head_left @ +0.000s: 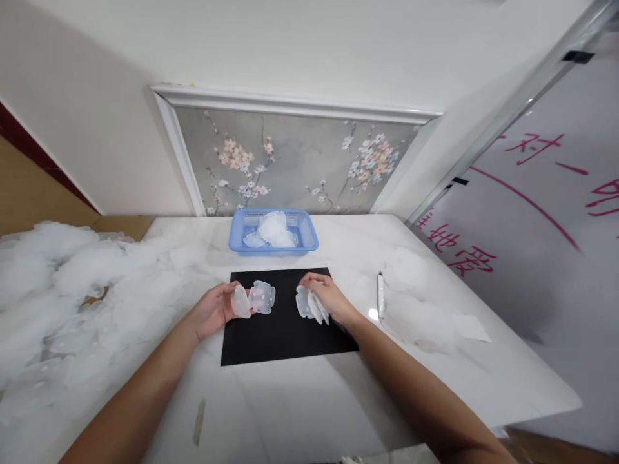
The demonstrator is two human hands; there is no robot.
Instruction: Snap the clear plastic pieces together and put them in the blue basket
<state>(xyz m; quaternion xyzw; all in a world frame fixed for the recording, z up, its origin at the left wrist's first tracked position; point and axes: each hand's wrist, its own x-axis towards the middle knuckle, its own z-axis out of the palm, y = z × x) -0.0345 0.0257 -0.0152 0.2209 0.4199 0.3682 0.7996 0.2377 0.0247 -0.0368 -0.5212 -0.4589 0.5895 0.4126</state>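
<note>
Over the left edge of a black mat, my left hand is closed on a translucent plastic piece made of two hinged-looking panels with notched corners. Its fingers show through the clear plastic from behind. My right hand, above the mat's right part, grips a small stack of similar plastic pieces, fanned slightly apart and tilted down. A gap of black mat lies between the two hands. Behind the mat stands a blue plastic basket with several translucent pieces inside.
A large heap of translucent pieces covers the table's left side. More pieces lie at the right, beside a pale pen-like cutter. A whiteboard with red writing stands along the right, and a wall rises behind the table.
</note>
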